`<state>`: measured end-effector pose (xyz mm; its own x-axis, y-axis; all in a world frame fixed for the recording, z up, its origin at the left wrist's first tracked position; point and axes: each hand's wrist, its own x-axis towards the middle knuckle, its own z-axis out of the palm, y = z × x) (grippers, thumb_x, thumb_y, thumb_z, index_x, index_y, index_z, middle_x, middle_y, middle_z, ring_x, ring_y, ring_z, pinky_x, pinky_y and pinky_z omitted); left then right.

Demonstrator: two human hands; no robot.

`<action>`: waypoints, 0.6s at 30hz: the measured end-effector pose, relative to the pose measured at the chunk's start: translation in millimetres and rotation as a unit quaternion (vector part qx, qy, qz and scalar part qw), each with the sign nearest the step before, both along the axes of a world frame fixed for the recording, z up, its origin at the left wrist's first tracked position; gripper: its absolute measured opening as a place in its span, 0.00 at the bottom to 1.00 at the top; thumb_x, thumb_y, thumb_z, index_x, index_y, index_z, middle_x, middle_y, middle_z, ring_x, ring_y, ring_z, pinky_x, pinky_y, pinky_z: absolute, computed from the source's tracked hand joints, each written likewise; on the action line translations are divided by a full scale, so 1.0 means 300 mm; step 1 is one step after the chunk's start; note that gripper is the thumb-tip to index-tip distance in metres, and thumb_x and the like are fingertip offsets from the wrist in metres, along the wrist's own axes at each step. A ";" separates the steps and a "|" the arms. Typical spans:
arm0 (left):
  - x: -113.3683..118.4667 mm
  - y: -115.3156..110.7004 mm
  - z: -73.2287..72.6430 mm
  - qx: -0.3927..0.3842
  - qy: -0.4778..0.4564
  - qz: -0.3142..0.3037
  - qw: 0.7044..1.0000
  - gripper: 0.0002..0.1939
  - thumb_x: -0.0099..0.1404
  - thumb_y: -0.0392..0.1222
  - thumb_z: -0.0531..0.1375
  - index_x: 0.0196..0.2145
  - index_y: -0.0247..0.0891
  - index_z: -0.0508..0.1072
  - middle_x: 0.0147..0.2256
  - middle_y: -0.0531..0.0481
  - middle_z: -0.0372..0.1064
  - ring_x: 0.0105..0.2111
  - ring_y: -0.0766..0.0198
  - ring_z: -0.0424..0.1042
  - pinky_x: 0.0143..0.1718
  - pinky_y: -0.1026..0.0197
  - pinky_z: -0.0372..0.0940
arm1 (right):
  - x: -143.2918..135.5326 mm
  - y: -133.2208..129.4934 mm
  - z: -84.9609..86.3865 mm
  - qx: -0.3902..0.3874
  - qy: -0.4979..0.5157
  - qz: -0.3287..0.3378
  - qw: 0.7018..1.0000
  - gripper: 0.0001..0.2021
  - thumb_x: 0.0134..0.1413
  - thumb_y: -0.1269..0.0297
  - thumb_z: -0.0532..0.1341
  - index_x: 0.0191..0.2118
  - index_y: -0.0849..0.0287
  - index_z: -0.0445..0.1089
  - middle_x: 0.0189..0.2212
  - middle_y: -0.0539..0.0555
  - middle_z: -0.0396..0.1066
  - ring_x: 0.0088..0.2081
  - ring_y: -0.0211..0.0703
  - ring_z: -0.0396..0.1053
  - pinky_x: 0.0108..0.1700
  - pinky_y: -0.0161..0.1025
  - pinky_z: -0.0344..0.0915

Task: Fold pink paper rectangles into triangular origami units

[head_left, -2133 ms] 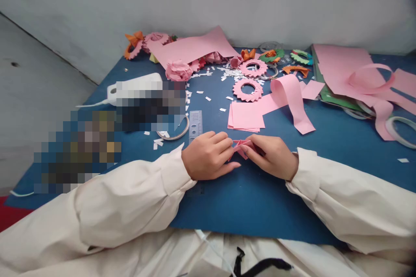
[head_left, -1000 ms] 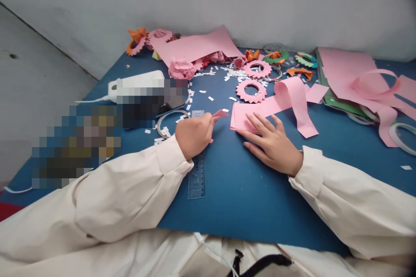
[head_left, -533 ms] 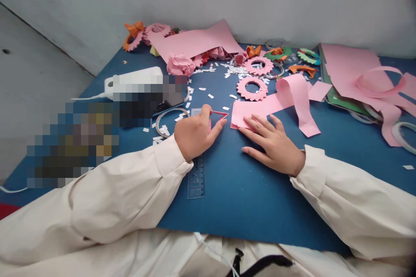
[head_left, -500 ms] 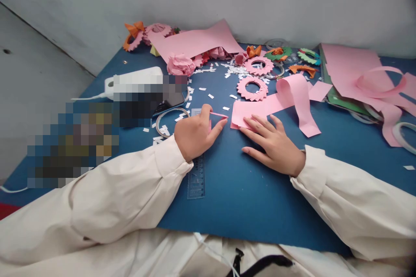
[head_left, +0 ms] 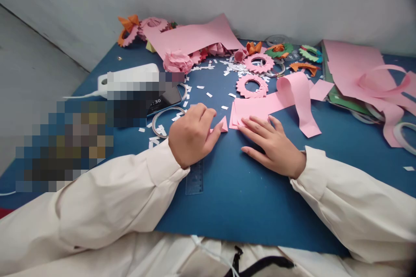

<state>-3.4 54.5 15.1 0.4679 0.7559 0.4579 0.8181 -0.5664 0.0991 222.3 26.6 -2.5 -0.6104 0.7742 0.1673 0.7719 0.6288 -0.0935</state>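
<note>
Right hand [head_left: 273, 147] moved from folded pink piece [head_left: 224, 124] to pink paper stack [head_left: 253, 107], spread over it. Left hand [head_left: 190, 136] curled at piece, mid blue surface [head_left: 247, 207], far from near edge; pinch cannot be told. Piece likely light, easily crushed; hold by creased edges.

Poking out at the three o'clock side of the left hand [head_left: 191, 134], I can see a folded pink piece [head_left: 225, 125] — a small creased triangle with its point toward twelve, the rest hidden behind thumb and fingers, so how firmly it's held I can't say. Just beside it, toward two o'clock, lies a stack of pink sheets [head_left: 238, 111] — flat, loosely squared, edges fanned a little toward nine, its five o'clock part under the spread right hand [head_left: 264, 143].
</note>
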 end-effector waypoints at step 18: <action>-0.006 -0.021 0.008 0.118 0.038 -0.215 0.969 0.08 0.63 0.39 0.54 0.36 0.33 0.69 0.33 0.45 0.68 0.34 0.61 0.67 0.30 0.60 0.64 | 0.001 -0.028 0.029 0.185 0.172 0.036 0.967 0.27 0.50 0.71 0.55 0.57 0.53 0.54 0.51 0.54 0.65 0.52 0.47 0.63 0.53 0.50 0.56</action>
